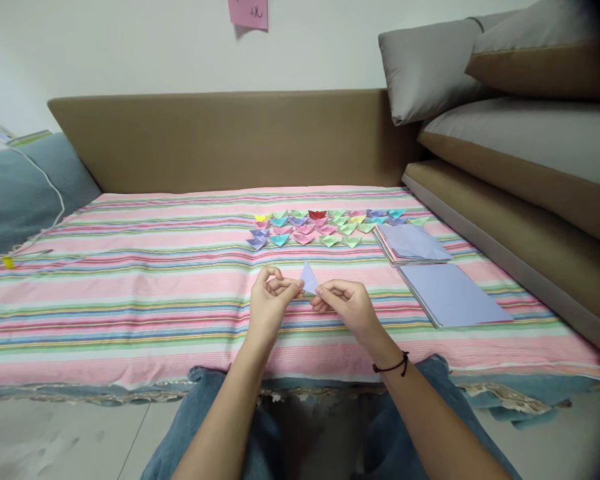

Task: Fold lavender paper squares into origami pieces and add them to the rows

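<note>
My left hand (pixel 271 298) and my right hand (pixel 344 303) meet above the striped cloth (pixel 130 280), both pinching a small folded lilac paper piece (pixel 308 277) that stands up between the fingertips. Its point faces upward. A dark cord band circles my right wrist. Beyond the hands, several small folded paper shapes (pixel 325 228) in many colours lie in rows on the cloth.
Two stacks of lilac paper sheets lie to the right, one farther (pixel 414 243) and one nearer (pixel 453 295). Grey and tan cushions (pixel 520 120) pile up at the right. A tan backrest (pixel 230 140) runs behind. A white cable (pixel 40 180) crosses a blue pillow at left.
</note>
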{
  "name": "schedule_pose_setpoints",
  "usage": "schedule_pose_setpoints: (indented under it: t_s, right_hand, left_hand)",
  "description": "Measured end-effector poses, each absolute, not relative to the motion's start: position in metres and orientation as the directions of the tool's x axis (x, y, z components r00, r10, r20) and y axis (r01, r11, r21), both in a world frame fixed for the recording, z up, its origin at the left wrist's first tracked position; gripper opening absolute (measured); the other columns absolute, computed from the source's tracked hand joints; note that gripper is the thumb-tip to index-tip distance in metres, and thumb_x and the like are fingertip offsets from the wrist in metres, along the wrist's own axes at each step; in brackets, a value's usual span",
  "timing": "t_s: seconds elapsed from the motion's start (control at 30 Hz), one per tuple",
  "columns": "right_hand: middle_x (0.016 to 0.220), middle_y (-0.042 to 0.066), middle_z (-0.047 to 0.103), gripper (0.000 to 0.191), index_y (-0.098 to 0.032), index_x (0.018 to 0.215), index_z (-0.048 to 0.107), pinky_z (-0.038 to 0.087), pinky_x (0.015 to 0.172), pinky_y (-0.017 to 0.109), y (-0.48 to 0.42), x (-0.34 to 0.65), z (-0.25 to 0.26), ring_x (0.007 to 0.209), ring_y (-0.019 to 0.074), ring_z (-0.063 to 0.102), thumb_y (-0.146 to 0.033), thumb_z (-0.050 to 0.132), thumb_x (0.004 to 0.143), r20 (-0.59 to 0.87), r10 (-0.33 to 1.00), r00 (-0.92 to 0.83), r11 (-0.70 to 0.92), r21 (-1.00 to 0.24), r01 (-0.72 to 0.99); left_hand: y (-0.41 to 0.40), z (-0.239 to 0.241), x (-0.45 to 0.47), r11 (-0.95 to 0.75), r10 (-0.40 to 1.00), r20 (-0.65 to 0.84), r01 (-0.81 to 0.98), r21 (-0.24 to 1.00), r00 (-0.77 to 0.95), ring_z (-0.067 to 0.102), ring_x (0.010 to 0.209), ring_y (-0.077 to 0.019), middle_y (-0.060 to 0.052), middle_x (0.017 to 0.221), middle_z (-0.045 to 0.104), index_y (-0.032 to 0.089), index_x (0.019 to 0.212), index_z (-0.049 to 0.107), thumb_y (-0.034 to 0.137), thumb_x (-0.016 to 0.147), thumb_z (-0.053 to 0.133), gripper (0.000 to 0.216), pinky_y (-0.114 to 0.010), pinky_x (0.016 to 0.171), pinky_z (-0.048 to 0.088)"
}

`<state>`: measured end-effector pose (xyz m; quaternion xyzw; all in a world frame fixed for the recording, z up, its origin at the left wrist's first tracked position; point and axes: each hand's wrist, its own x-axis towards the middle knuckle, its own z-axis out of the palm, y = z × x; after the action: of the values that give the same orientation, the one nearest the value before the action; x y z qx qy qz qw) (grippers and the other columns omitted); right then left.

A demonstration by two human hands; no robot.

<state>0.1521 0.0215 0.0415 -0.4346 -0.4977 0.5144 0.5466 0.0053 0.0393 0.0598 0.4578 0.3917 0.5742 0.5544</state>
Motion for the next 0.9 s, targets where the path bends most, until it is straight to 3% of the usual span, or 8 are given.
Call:
schedule_pose_setpoints:
  t_s: [0.13, 0.27, 0.4, 0.53, 0.73, 0.9]
  right_hand:
    - [0.059, 0.004, 0.068, 0.025, -0.016, 0.068, 0.067, 0.054, 0.057, 0.03, 0.024, 0.1528, 0.0376, 0.055, 0.0174, 0.064, -0.041, 0.071, 0.067, 0.114, 0.993, -0.017, 0.111, -0.986, -0.121]
    - [0.056, 0.004, 0.066, 0.024, -0.016, 0.064, 0.066, 0.052, 0.05, 0.028, 0.0223, 0.1502, 0.0348, 0.051, 0.0168, 0.062, -0.039, 0.07, 0.069, 0.129, 0.99, -0.055, 0.126, -0.99, -0.058]
    - [0.056, 0.002, 0.065, 0.022, -0.017, 0.065, 0.066, 0.052, 0.052, 0.028, 0.0208, 0.1446, 0.0325, 0.052, 0.0168, 0.064, -0.038, 0.072, 0.066, 0.1, 0.991, -0.084, 0.095, -0.994, -0.06]
    - [0.057, 0.002, 0.066, 0.021, -0.016, 0.067, 0.066, 0.053, 0.056, 0.028, 0.0205, 0.1444, 0.0342, 0.055, 0.0165, 0.065, -0.037, 0.072, 0.065, 0.081, 0.99, -0.119, 0.073, -0.995, -0.072]
    - [0.054, 0.003, 0.066, 0.022, -0.014, 0.067, 0.067, 0.053, 0.052, 0.026, 0.0187, 0.1467, 0.0388, 0.051, 0.0145, 0.063, -0.036, 0.073, 0.065, 0.073, 0.989, -0.132, 0.066, -0.996, -0.059]
    - [0.053, 0.003, 0.066, 0.027, -0.014, 0.068, 0.068, 0.054, 0.053, 0.028, 0.0178, 0.1455, 0.0387, 0.051, 0.016, 0.064, -0.04, 0.074, 0.062, 0.058, 0.99, -0.128, 0.05, -0.997, -0.061]
  left_hand:
    - [0.0389, 0.0588, 0.008, -0.048, 0.991, 0.076, -0.23, 0.972, 0.114, 0.06, 0.054, -0.0108, 0.003, 0.06, 0.064, 0.019, 0.075, 0.041, 0.024, 0.06, 0.075, 0.038, -0.024, 0.06, 0.049]
    - [0.0391, 0.0563, 0.0107, -0.071, 0.974, 0.093, -0.108, 0.992, 0.207, 0.056, 0.056, -0.011, 0.001, 0.061, 0.059, 0.016, 0.075, 0.057, 0.03, 0.065, 0.072, 0.023, -0.022, 0.055, 0.046]
    - [0.0404, 0.054, 0.0093, -0.188, 0.965, 0.181, 0.021, 0.982, 0.187, 0.05, 0.058, -0.0119, -0.001, 0.06, 0.055, 0.016, 0.06, 0.064, 0.034, 0.071, 0.067, 0.021, -0.022, 0.053, 0.041]
    - [0.0406, 0.0535, 0.0082, -0.205, 0.974, 0.206, -0.022, 0.978, 0.092, 0.048, 0.06, -0.0123, -0.001, 0.06, 0.053, 0.016, 0.057, 0.064, 0.033, 0.07, 0.068, 0.022, -0.022, 0.054, 0.039]
    - [0.0406, 0.0543, 0.0112, -0.086, 0.993, 0.095, -0.139, 0.987, 0.064, 0.047, 0.054, -0.0104, 0.001, 0.059, 0.056, 0.016, 0.063, 0.067, 0.035, 0.069, 0.068, 0.02, -0.021, 0.051, 0.037]
    - [0.0429, 0.0539, 0.0089, -0.115, 0.993, 0.115, -0.143, 0.983, -0.008, 0.05, 0.055, -0.0119, -0.002, 0.061, 0.061, 0.016, 0.065, 0.069, 0.033, 0.065, 0.072, 0.018, -0.022, 0.05, 0.038]
